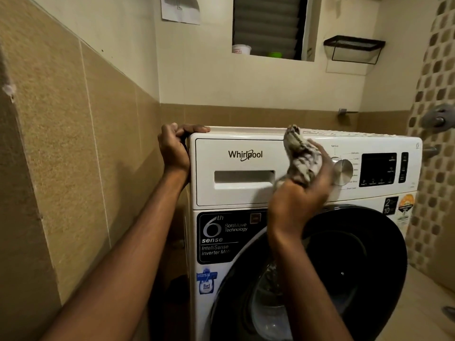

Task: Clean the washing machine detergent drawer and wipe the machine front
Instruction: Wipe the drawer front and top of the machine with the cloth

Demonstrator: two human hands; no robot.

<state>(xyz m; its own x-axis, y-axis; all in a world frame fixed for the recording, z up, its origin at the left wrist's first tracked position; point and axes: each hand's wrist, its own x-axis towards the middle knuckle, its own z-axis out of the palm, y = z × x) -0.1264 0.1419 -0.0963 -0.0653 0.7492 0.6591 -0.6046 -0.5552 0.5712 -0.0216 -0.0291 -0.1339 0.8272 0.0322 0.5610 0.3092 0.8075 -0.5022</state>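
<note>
A white front-loading washing machine (pixel 320 143) fills the middle and right of the head view. Its detergent drawer (pixel 236 190) at the upper left of the front is pushed in, with a recessed handle slot. My left hand (pixel 173 148) grips the machine's top left corner, fingers curled over the top edge. My right hand (pixel 299 195) holds a crumpled, patterned grey-white cloth (pixel 301 158) against the control panel, between the drawer and the silver dial (pixel 343 172). The dark round door (pixel 349 262) sits below, partly hidden by my right forearm.
A tan tiled wall (pixel 73 156) stands close on the left, leaving a narrow gap beside the machine. A black wire shelf (pixel 354 48) hangs on the back wall beside a louvred window (pixel 268 25). Taps (pixel 439 116) stick out of the mosaic wall at right.
</note>
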